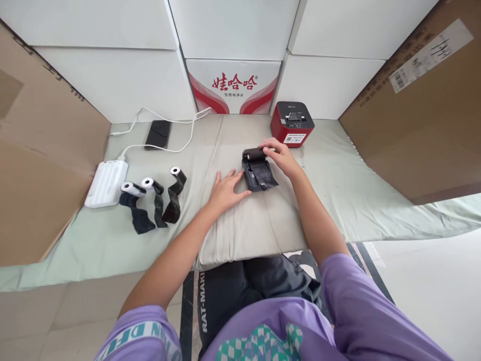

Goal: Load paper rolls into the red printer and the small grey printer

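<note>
A small black printer (251,181) lies on the cloth-covered surface in front of me. A dark roll (257,154) sits at its far end, and a loose black strip (265,175) hangs over its near right side. My left hand (225,191) rests flat on the cloth, fingers spread, its fingertips at the printer's left side. My right hand (281,156) has its bent fingers and thumb at the right end of the roll. Further left lie three small rolls with white cores, including a roll (175,193), a roll (157,200) and a roll (135,205), each trailing a dark strip.
A red and black box-shaped device (292,125) stands beyond my right hand. At left lie a white power bank (107,184) with a white cable (193,130) and a black phone (158,134). White cartons (235,86) line the back; brown cartons (41,150) flank both sides.
</note>
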`<action>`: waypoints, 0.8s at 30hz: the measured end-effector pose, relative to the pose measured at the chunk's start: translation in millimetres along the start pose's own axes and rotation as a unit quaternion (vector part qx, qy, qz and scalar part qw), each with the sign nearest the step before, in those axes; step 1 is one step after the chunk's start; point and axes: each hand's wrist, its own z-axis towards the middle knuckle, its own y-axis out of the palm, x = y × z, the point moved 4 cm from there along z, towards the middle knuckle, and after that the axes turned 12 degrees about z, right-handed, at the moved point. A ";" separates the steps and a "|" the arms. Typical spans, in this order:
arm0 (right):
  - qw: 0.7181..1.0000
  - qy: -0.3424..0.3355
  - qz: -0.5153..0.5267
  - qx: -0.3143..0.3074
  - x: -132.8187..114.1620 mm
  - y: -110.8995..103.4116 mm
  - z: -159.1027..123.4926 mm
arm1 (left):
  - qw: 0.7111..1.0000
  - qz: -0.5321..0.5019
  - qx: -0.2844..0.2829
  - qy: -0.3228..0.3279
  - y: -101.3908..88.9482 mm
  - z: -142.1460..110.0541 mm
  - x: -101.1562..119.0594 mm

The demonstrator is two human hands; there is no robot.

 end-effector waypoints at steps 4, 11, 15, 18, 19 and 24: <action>0.994 0.079 -0.005 -0.070 0.1 -1.2 -10.6 | 1.000 0.000 0.001 0.000 -0.9 0.2 -0.1; 0.974 0.180 0.072 -0.119 15.6 1.1 -7.7 | 1.000 -0.007 -0.002 -0.001 -0.7 0.3 -0.9; 0.976 0.194 0.056 -0.081 18.0 0.9 -12.3 | 1.000 -0.006 0.005 -0.006 -1.7 0.8 -1.6; 0.981 0.187 0.048 0.021 17.9 3.3 -36.7 | 1.000 -0.007 0.010 -0.005 -1.6 1.2 -2.0; 0.984 0.171 0.043 0.041 16.5 7.6 -47.3 | 1.000 -0.007 0.011 -0.004 -1.2 1.3 -2.2; 0.987 0.085 -0.097 0.094 2.9 50.9 -84.9 | 1.000 0.001 0.023 0.000 1.6 1.2 -3.4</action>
